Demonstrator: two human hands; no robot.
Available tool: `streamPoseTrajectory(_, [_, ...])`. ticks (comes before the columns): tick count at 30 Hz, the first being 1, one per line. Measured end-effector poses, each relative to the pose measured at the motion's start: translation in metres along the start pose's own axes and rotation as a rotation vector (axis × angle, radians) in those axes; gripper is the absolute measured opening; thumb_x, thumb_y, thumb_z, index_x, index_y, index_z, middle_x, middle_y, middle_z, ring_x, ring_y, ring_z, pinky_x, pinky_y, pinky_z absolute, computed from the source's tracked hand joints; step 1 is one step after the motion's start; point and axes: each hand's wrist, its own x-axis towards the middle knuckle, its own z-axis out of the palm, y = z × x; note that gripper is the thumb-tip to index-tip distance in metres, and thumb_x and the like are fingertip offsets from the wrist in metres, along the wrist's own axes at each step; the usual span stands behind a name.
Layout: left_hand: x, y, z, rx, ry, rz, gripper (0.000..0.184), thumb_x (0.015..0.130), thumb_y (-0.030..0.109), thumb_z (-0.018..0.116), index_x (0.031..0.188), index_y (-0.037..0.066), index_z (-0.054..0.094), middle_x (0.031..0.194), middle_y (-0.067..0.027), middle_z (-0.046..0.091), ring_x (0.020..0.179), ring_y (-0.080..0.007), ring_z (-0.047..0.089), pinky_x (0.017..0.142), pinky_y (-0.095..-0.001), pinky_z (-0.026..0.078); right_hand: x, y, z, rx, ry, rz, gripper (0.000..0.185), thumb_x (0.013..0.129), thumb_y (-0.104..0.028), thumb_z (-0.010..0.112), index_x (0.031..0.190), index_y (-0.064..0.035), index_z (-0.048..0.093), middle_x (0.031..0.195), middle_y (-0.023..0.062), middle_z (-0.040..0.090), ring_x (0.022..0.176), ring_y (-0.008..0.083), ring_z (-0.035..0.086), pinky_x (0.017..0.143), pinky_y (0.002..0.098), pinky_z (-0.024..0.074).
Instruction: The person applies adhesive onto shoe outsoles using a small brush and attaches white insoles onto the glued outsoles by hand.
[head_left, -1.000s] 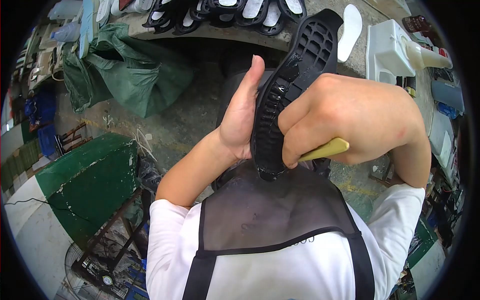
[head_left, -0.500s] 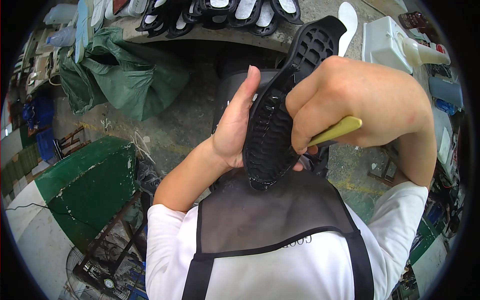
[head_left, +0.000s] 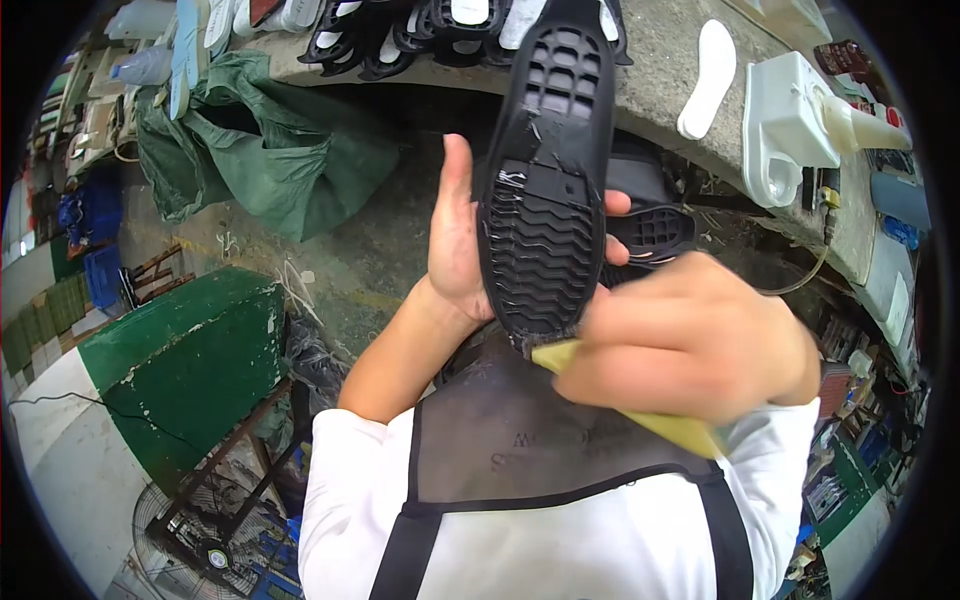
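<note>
A black shoe sole (head_left: 545,245) is held upright in front of me, its wavy ridges and square-celled end facing me. My left hand (head_left: 462,255) grips it from behind, thumb up along the left edge and fingertips showing past the right edge. At the sole's lower end is my right hand (head_left: 690,340), blurred by motion and closed around a flat yellow tool (head_left: 555,354). The tool's tip is at or very near the sole's lower rim; whether it has bristles cannot be made out. Behind, another black sole (head_left: 655,232) shows lower down.
Several black soles with white patches (head_left: 385,55) lie on the worktop (head_left: 650,85). A white insole (head_left: 708,80) and a white container with a nozzle (head_left: 795,115) stand to the right. Green sacking (head_left: 280,150) hangs at left, above a green box (head_left: 190,370) and fan (head_left: 210,545).
The sole has turned to face me more squarely and stands more upright. My right hand has moved down to its lower end with the yellow tool. The camera view has shifted slightly.
</note>
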Motion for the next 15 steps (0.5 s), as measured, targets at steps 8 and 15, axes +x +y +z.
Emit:
streamPoseTrajectory(8, [-0.006,0.011,-0.005,0.063,-0.187,0.204,0.097,0.085,0.083,0.027,0.149,0.011,0.033,0.143,-0.0344,0.037,0.114,-0.0531,0.054,0.088,-0.0641,0.050,-0.026,-0.014,0.010,0.524,0.825,0.413,0.017,0.079,-0.004,0.060,0.095,0.0014,0.057,0.085,0.0123,0.055,0.051,0.0102,0.056,0.044,0.0201,0.0444])
streamPoseTrajectory(15, [-0.005,0.008,0.010,0.270,-0.038,0.317,0.111,0.079,0.089,0.021,0.147,0.003,0.032,0.134,-0.0354,0.045,0.106,-0.0486,0.060,0.082,-0.0586,0.055,-0.025,-0.006,0.034,0.524,0.529,0.495,0.014,0.077,0.002,0.060,0.091,0.0027,0.061,0.078,0.0112,0.059,0.058,0.0168,0.058,0.056,0.0271,0.0473])
